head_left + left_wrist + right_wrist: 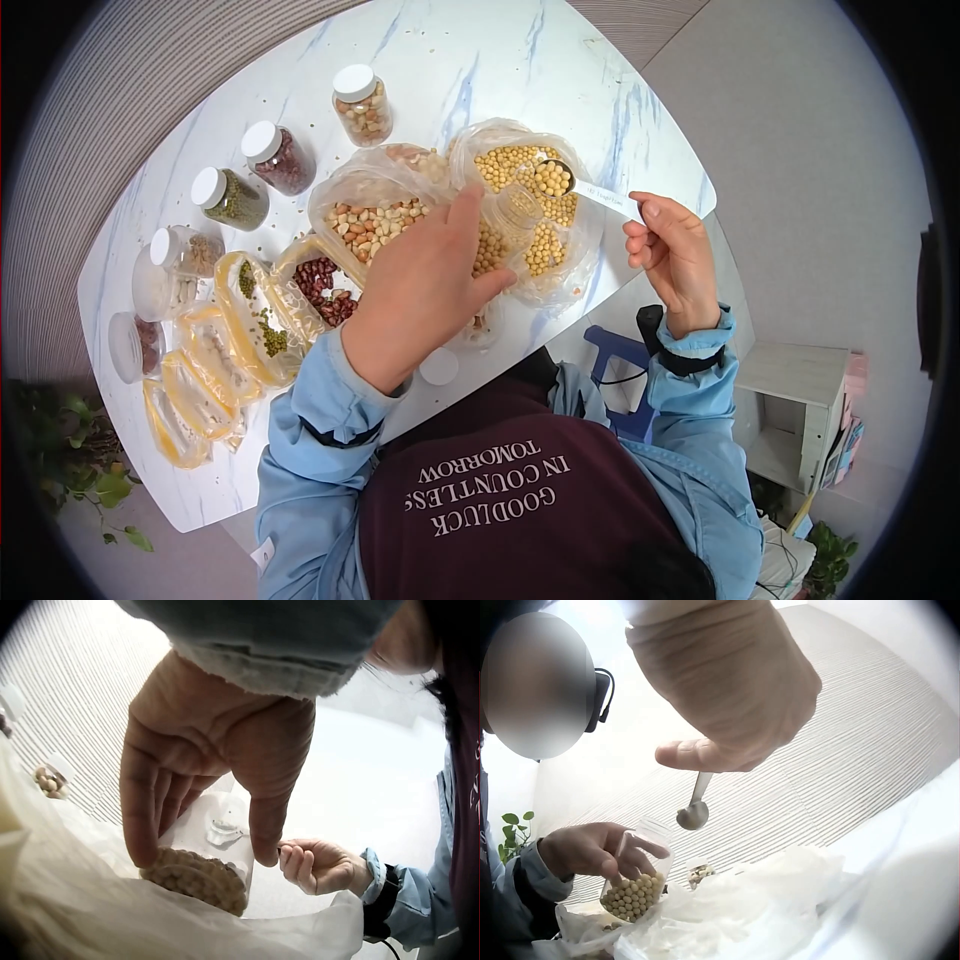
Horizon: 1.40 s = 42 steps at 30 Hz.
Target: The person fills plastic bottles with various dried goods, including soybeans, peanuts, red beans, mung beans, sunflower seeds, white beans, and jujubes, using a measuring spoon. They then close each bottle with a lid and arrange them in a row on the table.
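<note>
My left hand (pixel 425 275) grips a clear open jar (pixel 515 212) partly filled with pale yellow beans; the right wrist view shows the jar (pixel 636 889) tilted, with fingers round its side. My right hand (pixel 677 250) pinches the handle of a measuring spoon (pixel 605 200). The spoon's bowl, heaped with yellow beans (pixel 551 179), is just beside the jar's mouth, over the open plastic bag of yellow beans (pixel 510 160). In the left wrist view the jar (pixel 199 881) stands between thumb and fingers, its lower part full of beans.
Left of that bag lies a bag of peanuts (pixel 375 225). Yellow-rimmed bags hold red beans (pixel 320 285) and green beans (pixel 270 335). Several white-lidded jars, one of them with peanuts (pixel 364 115), line the table's far left side. A white lid (pixel 439 367) lies near the front edge.
</note>
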{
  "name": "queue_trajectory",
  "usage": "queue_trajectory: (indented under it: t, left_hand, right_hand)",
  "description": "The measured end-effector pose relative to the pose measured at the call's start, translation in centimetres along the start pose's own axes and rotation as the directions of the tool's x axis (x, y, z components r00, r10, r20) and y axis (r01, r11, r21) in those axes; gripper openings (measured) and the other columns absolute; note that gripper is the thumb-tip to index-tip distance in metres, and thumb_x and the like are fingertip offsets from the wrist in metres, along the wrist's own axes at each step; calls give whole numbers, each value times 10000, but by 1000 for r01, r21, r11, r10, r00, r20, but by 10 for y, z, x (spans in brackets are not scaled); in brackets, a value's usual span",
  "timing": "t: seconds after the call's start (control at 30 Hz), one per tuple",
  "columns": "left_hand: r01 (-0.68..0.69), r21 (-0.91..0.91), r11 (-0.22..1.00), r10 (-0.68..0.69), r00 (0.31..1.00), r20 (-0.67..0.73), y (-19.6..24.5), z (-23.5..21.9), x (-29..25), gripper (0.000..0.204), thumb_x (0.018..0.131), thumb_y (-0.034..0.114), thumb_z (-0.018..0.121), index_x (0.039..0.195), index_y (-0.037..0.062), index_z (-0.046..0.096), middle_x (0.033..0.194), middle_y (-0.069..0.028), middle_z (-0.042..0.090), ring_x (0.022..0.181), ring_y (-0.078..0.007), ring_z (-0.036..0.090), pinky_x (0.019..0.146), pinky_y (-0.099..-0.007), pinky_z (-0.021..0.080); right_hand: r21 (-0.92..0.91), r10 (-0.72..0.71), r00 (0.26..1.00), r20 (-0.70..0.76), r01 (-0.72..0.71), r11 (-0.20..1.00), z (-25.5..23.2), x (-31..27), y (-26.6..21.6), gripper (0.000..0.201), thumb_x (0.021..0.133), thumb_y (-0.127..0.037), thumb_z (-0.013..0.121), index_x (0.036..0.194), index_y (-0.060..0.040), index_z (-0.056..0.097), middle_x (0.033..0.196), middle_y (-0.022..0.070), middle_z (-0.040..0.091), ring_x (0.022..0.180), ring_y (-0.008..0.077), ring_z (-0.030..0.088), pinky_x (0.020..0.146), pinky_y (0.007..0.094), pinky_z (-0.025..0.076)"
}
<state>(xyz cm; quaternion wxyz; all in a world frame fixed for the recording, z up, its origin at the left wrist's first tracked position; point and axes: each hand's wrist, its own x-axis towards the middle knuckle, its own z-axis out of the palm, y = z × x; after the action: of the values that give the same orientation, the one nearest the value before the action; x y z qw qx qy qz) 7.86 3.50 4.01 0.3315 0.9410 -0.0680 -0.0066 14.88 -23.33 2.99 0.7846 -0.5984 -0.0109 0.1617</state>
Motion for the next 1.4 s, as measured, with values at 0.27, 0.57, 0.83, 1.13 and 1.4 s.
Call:
queue_trajectory:
  t: [0.27,0.57,0.83,1.13,1.4]
  left_hand:
    - [17,-10,1000,-17,1000,10,1,0,0,693,741,286,745,1297,17,430,945,-150,615,854,-329,625,722,-395,500]
    - [16,-51,999,-15,1000,18,3,-1,0,697,741,289,750,1301,30,425,964,-162,623,875,-334,628,735,-398,503]
    - [-3,-35,999,2,1000,-20,2,-1,0,700,735,312,758,1279,9,438,1046,-214,616,922,-360,625,772,-402,505]
    - [-15,-26,1000,14,999,-29,0,0,0,692,726,297,761,1272,14,444,1040,-214,619,916,-363,627,770,-405,508]
    - [4,-20,1000,-4,1000,-14,1,-1,1,687,722,288,764,1266,16,446,1030,-207,623,910,-358,630,765,-403,509]
  right_hand:
    - [-300,-198,980,6,191,935,30,-26,-10,208,918,-76,580,1071,50,646,784,141,690,631,149,667,576,249,565]
    - [-689,-645,578,499,716,109,45,-41,-11,209,776,51,672,984,40,692,723,138,657,617,174,639,549,244,485]
    - [-860,-582,803,131,384,336,6,1,27,149,831,-31,666,971,-4,709,704,103,662,596,146,625,537,254,469]
    - [-884,-535,843,50,287,369,0,-6,43,146,845,-46,655,972,6,705,730,105,683,606,142,633,557,247,494]
    - [-338,-6,985,-171,-53,939,13,-5,45,233,916,-88,584,1092,60,622,826,139,682,670,154,661,570,238,546]
